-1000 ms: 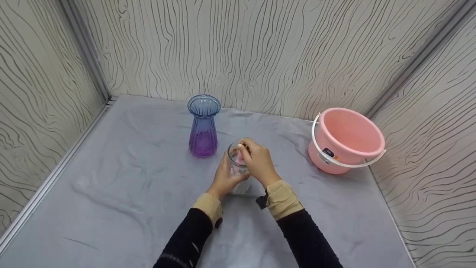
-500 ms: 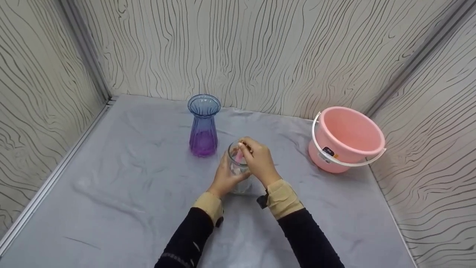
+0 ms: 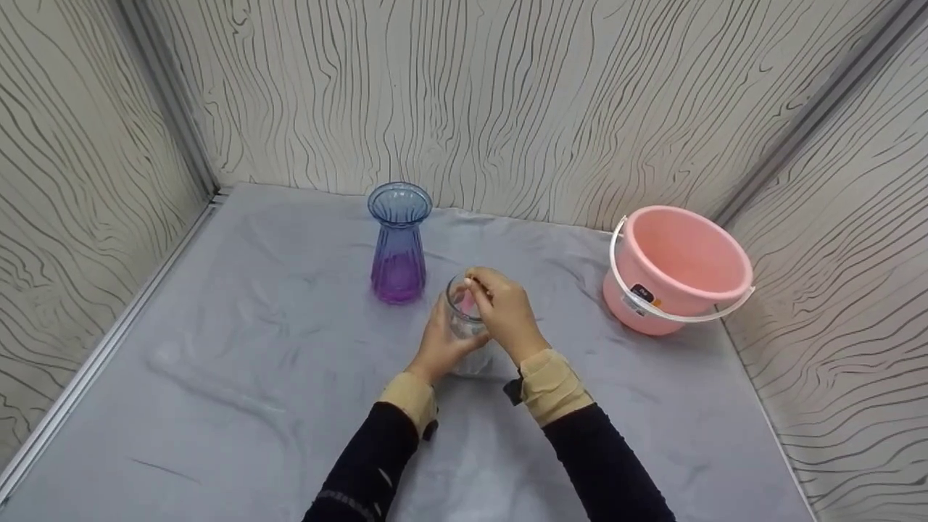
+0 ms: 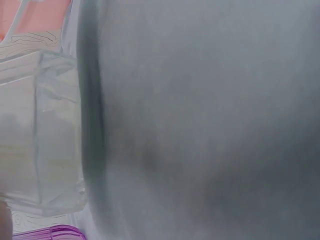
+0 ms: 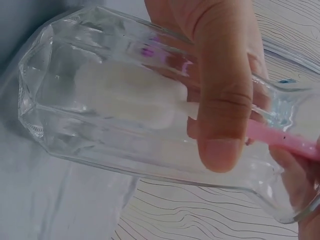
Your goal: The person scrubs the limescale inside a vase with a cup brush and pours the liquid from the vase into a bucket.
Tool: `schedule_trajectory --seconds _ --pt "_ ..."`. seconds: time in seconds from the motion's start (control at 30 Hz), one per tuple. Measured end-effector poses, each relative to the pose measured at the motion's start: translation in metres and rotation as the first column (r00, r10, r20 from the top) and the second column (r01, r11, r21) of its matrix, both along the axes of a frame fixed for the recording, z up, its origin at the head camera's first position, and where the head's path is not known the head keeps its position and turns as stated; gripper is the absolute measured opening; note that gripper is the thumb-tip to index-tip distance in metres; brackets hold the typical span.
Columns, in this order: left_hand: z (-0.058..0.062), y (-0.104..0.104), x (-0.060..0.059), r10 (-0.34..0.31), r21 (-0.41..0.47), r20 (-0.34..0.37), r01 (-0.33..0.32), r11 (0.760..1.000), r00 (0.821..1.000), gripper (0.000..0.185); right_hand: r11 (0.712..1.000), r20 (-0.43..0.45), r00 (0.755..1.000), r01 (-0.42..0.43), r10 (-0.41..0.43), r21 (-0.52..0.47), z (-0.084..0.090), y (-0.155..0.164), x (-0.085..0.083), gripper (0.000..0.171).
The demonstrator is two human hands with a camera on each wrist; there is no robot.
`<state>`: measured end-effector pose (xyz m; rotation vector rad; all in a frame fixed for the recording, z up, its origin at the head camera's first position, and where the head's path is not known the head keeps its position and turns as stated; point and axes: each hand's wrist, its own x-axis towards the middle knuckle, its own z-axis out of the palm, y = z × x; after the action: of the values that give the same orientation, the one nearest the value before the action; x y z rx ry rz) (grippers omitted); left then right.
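A clear glass vase (image 5: 100, 140) with a faceted base and flared mouth is held by my left hand (image 3: 440, 346), its thumb (image 5: 225, 100) lying across the glass. Inside the vase is a bottle brush with a white sponge head (image 5: 130, 95) and a pink handle (image 5: 285, 138). My right hand (image 3: 507, 313) is at the mouth, pinching that handle between thumb and fingers. In the left wrist view only the vase's base (image 4: 55, 130) shows, close over the grey cloth. The lower vase is partly hidden by my hands in the head view.
Behind the hands, slightly left, a blue-to-purple ribbed glass vase (image 3: 399, 250) stands upright. On the right is a pink bucket (image 3: 638, 290) with a white handle (image 3: 685, 317). Grey cloth (image 3: 239, 348) covers the table, and wood-grain panels (image 3: 507, 109) enclose it.
Both hands and the clear vase stay almost in place. The pink handle shifts slightly in the vase's mouth; the whole head view drifts a little.
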<state>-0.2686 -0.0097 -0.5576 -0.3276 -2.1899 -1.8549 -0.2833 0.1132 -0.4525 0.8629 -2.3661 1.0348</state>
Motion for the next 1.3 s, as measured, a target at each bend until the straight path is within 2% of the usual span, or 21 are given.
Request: schedule_trajectory --seconds 0.17,0.3,0.4,0.8,1.3 --pt "-0.0010 -0.0006 0.0007 0.021 -0.021 -0.013 -0.021 1.000 1.000 0.094 0.999 -0.107 0.994 0.008 -0.003 0.045 -0.0038 -0.0014 -0.0009 0.008" --pt "-0.0002 -0.0012 -0.0003 0.007 -0.021 -0.016 -0.007 1.000 1.000 0.093 0.995 -0.191 0.982 0.026 -0.007 0.095 -0.0057 -0.0023 -0.0020 0.005" --pt "0.0012 -0.0013 -0.0011 -0.005 -0.014 -0.021 0.005 1.000 1.000 0.093 0.993 -0.215 0.976 0.035 -0.009 0.117 -0.0047 -0.0025 -0.0026 0.004" --pt "-0.0021 -0.0015 0.0001 0.007 -0.030 -0.033 -0.008 1.000 0.999 0.097 0.983 -0.153 0.988 0.016 0.012 0.181 -0.0024 -0.0037 -0.0006 0.007" --pt "-0.0018 -0.0014 0.0004 0.007 -0.033 -0.027 -0.008 0.999 1.000 0.093 0.991 -0.080 0.997 0.003 0.008 0.135 -0.0001 -0.0025 -0.0017 0.009"
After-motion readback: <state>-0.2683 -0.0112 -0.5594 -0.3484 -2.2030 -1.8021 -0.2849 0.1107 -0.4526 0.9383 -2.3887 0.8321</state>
